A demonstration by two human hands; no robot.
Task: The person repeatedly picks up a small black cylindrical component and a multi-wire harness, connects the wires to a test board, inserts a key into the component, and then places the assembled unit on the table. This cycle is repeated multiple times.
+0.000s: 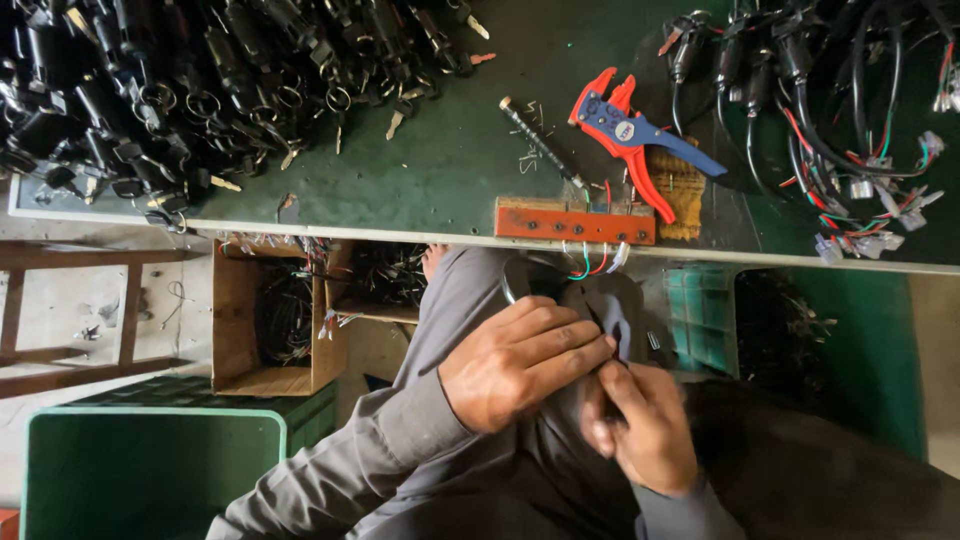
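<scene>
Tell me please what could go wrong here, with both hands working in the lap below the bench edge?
1. Both the left hand and the right hand pinch a small dark part over the lap; if it slips, it may fall to the floor.
2. The coloured wires hang off the orange block just above the hands and could snag.
3. The red and blue stripping pliers lie near the table edge and might get knocked off.

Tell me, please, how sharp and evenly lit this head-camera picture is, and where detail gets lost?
In the head view, the green bench top is evenly lit and sharp, and the red and blue wire stripper is crisp; the heap of black switch parts merges into dark, with small glints; the left hand and right hand sit in dimmer light below the bench edge, slightly soft, and what they grip is hidden.
</scene>
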